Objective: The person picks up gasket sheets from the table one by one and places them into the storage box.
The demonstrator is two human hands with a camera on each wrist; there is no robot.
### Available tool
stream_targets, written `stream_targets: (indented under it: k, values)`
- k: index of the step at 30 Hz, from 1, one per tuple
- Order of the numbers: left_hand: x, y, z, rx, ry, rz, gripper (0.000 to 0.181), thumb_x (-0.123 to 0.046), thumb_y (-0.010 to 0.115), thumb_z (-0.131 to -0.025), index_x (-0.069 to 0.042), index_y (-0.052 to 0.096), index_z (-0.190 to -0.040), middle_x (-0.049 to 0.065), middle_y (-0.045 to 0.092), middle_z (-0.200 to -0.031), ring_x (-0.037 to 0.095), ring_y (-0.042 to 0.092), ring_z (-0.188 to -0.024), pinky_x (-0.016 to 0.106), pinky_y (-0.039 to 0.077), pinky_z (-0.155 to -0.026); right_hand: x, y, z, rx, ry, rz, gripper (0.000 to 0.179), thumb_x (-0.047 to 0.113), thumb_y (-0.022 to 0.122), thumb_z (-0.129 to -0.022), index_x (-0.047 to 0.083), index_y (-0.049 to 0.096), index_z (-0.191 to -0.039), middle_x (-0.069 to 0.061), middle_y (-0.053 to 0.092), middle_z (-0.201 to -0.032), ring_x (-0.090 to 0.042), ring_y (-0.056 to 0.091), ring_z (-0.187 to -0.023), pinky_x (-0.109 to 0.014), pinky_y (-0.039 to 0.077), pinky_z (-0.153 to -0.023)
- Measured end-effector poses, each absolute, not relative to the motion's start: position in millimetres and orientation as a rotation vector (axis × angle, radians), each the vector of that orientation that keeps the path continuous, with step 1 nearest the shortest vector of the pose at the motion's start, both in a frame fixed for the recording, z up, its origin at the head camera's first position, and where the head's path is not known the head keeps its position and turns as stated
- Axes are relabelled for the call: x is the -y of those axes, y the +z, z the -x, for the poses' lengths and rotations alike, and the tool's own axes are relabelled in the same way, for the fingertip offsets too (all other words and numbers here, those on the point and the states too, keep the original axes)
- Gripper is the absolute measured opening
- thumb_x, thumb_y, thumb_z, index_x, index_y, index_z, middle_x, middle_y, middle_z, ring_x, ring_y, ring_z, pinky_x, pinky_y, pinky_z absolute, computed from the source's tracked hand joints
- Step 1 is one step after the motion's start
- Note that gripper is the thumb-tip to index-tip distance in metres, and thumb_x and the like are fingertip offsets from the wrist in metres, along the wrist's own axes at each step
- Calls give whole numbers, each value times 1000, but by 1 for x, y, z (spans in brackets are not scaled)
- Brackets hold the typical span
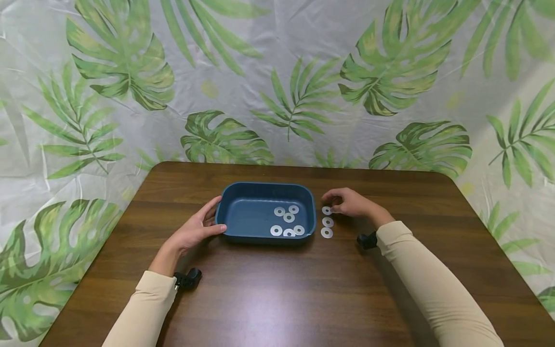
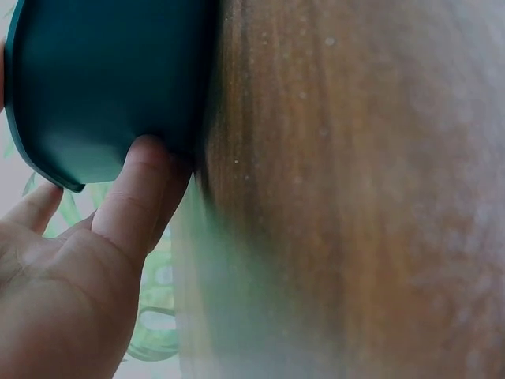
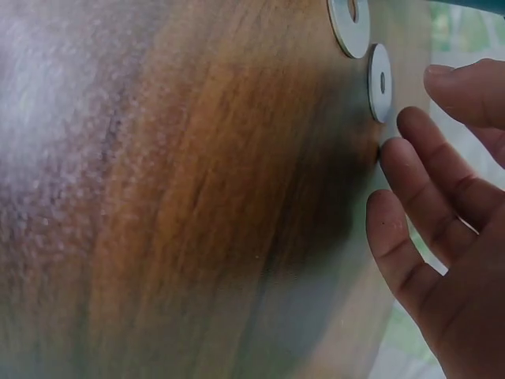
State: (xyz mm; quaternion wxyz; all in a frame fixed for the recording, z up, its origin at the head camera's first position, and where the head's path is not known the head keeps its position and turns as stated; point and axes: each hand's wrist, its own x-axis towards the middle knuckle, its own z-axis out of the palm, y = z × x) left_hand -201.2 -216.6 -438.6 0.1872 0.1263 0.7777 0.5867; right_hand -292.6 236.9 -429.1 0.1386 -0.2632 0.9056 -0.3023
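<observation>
A blue rectangular tray (image 1: pixel 245 218) sits on the table with several flat metal washers (image 1: pixel 288 218) lying in its right half. My left hand (image 1: pixel 197 229) grips the tray's left end, thumb over the rim and fingers against the outer wall; the left wrist view shows fingertips (image 2: pixel 147 150) on that wall. Right of the tray, three washers stand in a column: a near one (image 1: pixel 327 233), a middle one (image 1: pixel 327 222) and a far one (image 1: pixel 326 210). My right hand (image 1: pixel 352 202) is over the far washer, thumb tip right at it, fingers loosely bent and apart from the thumb.
The brown wooden table (image 1: pixel 269 289) reaches back to a leaf-patterned cloth (image 1: pixel 299 96). A black wrist camera (image 1: pixel 189 278) is on the left wrist, another black camera (image 1: pixel 367 240) on the right, both low over the tabletop.
</observation>
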Motion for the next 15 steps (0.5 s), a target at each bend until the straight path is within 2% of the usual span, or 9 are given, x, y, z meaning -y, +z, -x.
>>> stream_targets:
  k: [10, 15]
  values:
    - [217, -438, 201, -2183, 1658, -350, 87, -18, 65, -97, -19, 6, -162, 22, 10, -167, 47, 26, -149, 60, 28, -117, -235, -434, 292, -2614, -837, 821, 35, -2, 62, -88, -2, 64, -123, -22, 67, -120, -33, 64, -104, -50, 52, -92]
    - [217, -438, 201, -2180, 1661, -353, 88, -18, 65, -97, -19, 6, -162, 22, 10, -167, 47, 25, -149, 60, 28, -117, -235, -436, 291, -2628, -803, 826, 35, -2, 63, -88, -1, 66, -122, -21, 65, -120, -33, 62, -105, -51, 51, -93]
